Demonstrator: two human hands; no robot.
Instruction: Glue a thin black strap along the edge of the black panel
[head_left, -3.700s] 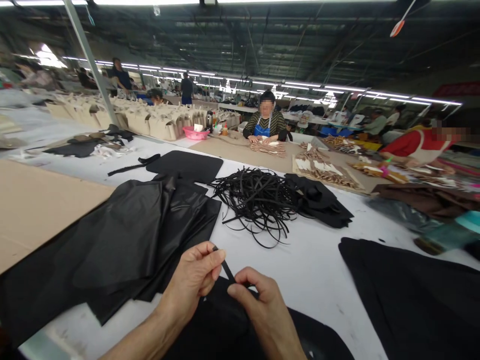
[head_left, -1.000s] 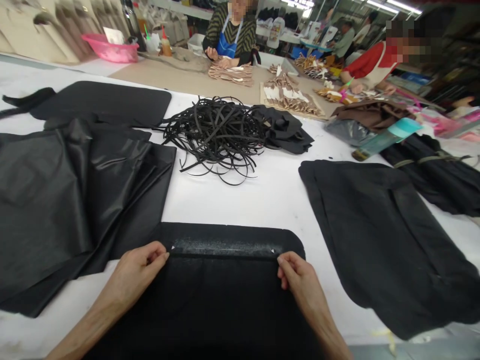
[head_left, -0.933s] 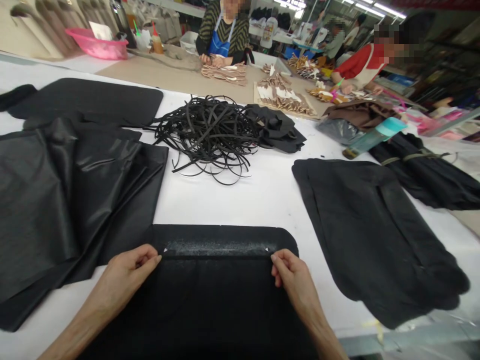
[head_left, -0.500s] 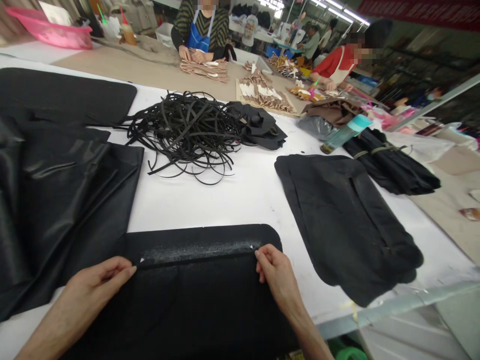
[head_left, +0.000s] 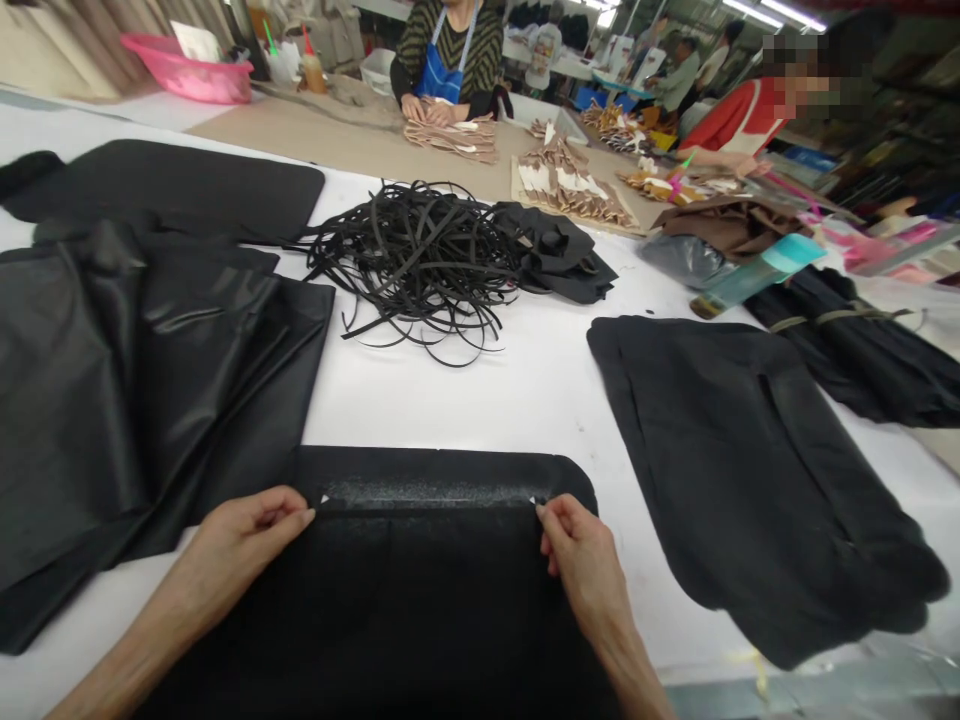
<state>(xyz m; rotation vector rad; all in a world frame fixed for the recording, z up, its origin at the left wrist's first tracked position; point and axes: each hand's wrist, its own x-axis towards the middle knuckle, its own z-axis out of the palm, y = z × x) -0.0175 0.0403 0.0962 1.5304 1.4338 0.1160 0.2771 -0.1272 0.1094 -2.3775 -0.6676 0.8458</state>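
Observation:
A black panel of leather-like sheet (head_left: 450, 464) lies in front of me, its far corner rounded. Along its far side runs a greyish, shiny strip with a small white triangular mark near each end. Over the near part lies a second black sheet (head_left: 442, 610), its straight edge along the strip. My left hand (head_left: 259, 525) pinches the left end of that edge between thumb and fingers. At the right end, beside the other white mark, my right hand (head_left: 574, 535) pinches the same edge.
Black folded sheets (head_left: 195, 370) lie at left, a tangle of black strips (head_left: 427, 245) ahead. Black slotted panels (head_left: 720, 430) lie at right, near a teal-capped bottle (head_left: 757, 280) and a tied black bundle (head_left: 862, 340). Two people work across the table; a pink basin (head_left: 191, 75) stands far left.
The view has swung left, so everything sits further right. Both hands keep their pinch on the sheet's edge, which now lies more level and slightly nearer the strip's marks.

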